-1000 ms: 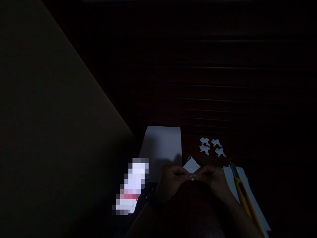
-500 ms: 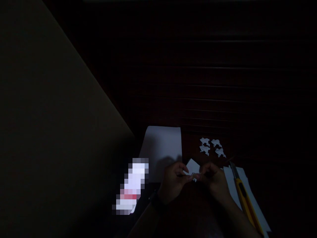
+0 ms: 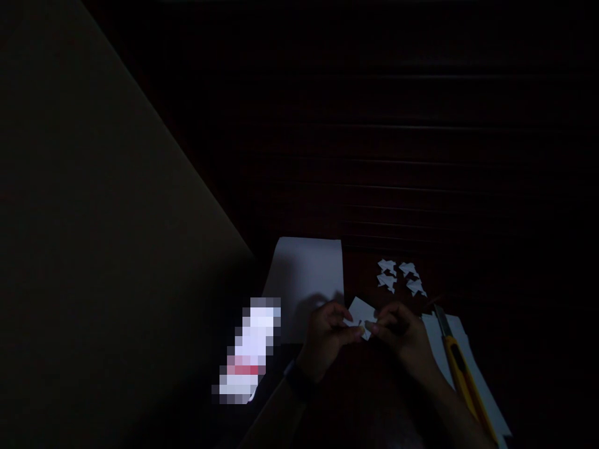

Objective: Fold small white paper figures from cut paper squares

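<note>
A small piece of folded white paper is held between both hands, with a pointed corner facing away from me and another at the near side. My left hand, with a dark band on its wrist, pinches the paper's left side between thumb and fingers. On the right side my right hand pinches it too, its thumb close to the left thumb at the near folds. The fingers partly cover those folds. Beyond my right hand lie several small folded paper figures in two rows.
A large white sheet lies behind my left hand. A bright, pixelated phone-like screen is at the left. To the right, a yellow utility knife with its blade out rests on white paper. A pale wall borders the dark surface.
The folded paper has shifted slightly left and away from me. My thumbs have parted a little, so more of its near folded point shows. Both hands still grip it.
</note>
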The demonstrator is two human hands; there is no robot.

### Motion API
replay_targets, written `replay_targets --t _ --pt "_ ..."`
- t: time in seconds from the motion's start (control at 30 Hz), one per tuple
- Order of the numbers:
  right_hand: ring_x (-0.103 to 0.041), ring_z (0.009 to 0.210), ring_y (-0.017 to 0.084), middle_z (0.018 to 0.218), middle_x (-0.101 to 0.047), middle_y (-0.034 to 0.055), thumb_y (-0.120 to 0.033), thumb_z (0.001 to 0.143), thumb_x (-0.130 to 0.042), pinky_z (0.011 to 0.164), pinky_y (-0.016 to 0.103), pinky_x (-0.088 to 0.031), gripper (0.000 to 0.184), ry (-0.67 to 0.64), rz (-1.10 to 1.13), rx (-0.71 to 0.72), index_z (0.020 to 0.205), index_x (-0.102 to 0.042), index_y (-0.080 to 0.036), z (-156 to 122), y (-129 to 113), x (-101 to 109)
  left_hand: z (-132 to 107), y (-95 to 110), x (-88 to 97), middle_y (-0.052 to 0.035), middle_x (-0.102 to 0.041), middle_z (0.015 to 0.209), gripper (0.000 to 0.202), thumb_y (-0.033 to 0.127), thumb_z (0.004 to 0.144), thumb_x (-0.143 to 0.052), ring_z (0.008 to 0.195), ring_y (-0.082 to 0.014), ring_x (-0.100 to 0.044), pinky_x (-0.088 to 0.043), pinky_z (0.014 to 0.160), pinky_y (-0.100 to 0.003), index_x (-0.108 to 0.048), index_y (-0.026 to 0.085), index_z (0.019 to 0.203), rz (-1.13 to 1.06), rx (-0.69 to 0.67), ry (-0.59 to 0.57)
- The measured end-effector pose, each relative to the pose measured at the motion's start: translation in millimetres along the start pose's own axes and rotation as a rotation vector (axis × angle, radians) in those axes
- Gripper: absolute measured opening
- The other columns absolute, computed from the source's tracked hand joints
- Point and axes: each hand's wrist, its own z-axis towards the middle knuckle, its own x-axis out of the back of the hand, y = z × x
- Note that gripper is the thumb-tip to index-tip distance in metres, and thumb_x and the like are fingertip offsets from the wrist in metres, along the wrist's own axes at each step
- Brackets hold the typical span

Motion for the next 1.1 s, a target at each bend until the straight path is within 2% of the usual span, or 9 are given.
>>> replay_targets --t 0.13,0.33,0.53,0.6,0.7,0.8,0.87,0.97,1.1 --pt "-0.054 0.059 0.014 0.063 -0.054 -0.0037 -0.025 0.072 -0.067 0.057 0.026 -0.044 0.024 0.031 0.073 0.019 0.074 -0.043 -0.023 -1 3 -4 -1 2 -0.1 0.0004 -0.064 0.062 0.028 0.027 0.065 -0.073 0.056 -0.0134 -0.061 -0.045 0.052 -0.021 -0.054 0.016 0.082 0.057 -0.035 -0.02" --pt "-0.051 0.06 0.014 0.067 -0.053 -0.0037 -0.02 0.073 -0.066 0.056 0.024 -0.042 0.025 0.054 0.036 0.045 0.075 -0.041 -0.023 -4 0 -7 -4 11 -2.8 -0.0039 -0.067 0.082 0.044 0.033 0.07 -0.068 0.069 -0.0164 -0.064 -0.047 0.056 -0.022 -0.049 0.019 0.107 0.137 -0.095 -0.018" --pt "-0.053 0.065 0.015 0.07 -0.055 -0.0027 -0.023 0.075 -0.064 0.06 0.026 -0.043 0.02 0.031 -0.039 0.058 0.08 -0.045 -0.023 -6 3 -8 -1 3 -3.0 -0.0047 -0.068 0.076 0.047 0.035 0.072 -0.067 0.064 -0.0181 -0.065 -0.049 0.055 -0.024 -0.046 0.018 0.11 0.11 -0.073 0.039" --pt "-0.056 0.068 0.016 0.074 -0.058 -0.002 -0.023 0.071 -0.069 0.063 0.027 -0.045 0.031 -0.007 -0.036 0.045 0.095 -0.048 -0.024 -6 5 -10 -1 1 -3.6 -0.0039 -0.067 0.075 0.047 0.034 0.072 -0.067 0.065 -0.0187 -0.066 -0.049 0.055 -0.024 -0.046 0.019 0.111 0.114 -0.093 0.082" --pt "-0.058 0.089 0.021 0.103 -0.06 0.0039 -0.022 0.065 -0.074 0.075 0.033 -0.047 0.065 -0.098 0.037 0.011 0.12 -0.041 -0.026 -4 5 -13 -4 0 -6.4 -0.0029 -0.066 0.075 0.044 0.032 0.072 -0.066 0.068 -0.0184 -0.065 -0.049 0.055 -0.023 -0.047 0.02 0.109 0.128 -0.128 0.132" --pt "-0.05 0.11 0.026 0.123 -0.052 0.0063 -0.022 0.062 -0.076 0.088 0.038 -0.043 0.067 -0.122 0.086 0.02 0.12 -0.044 -0.026 -1 2 -13 -6 0 -9.2 -0.0037 -0.066 0.082 0.04 0.028 0.07 -0.068 0.071 -0.0178 -0.065 -0.049 0.054 -0.022 -0.05 0.02 0.105 0.15 -0.169 0.146" --pt "-0.049 0.112 0.027 0.122 -0.054 0.0058 -0.021 0.061 -0.077 0.09 0.037 -0.042 0.062 -0.149 0.106 0.009 0.116 -0.048 -0.026 0 0 -12 -6 -1 -9.7 -0.0041 -0.066 0.084 0.04 0.027 0.069 -0.069 0.072 -0.0178 -0.065 -0.048 0.054 -0.021 -0.051 0.02 0.104 0.157 -0.176 0.142" --pt "-0.053 0.107 0.027 0.116 -0.059 0.005 -0.021 0.06 -0.077 0.083 0.036 -0.047 0.059 -0.197 0.138 -0.046 0.113 -0.051 -0.026 0 -2 -9 -5 -3 -8.7 -0.0036 -0.066 0.079 0.042 0.027 0.069 -0.069 0.068 -0.0176 -0.064 -0.047 0.052 -0.021 -0.05 0.02 0.106 0.149 -0.15 0.113" --pt "-0.059 0.095 0.026 0.109 -0.063 0.004 -0.022 0.057 -0.078 0.073 0.034 -0.05 0.061 -0.178 0.121 -0.103 0.112 -0.053 -0.026 0 0 -8 -5 -5 -7.8 -0.0036 -0.066 0.078 0.042 0.029 0.068 -0.07 0.068 -0.0176 -0.064 -0.047 0.052 -0.021 -0.051 0.019 0.105 0.172 -0.141 0.103"
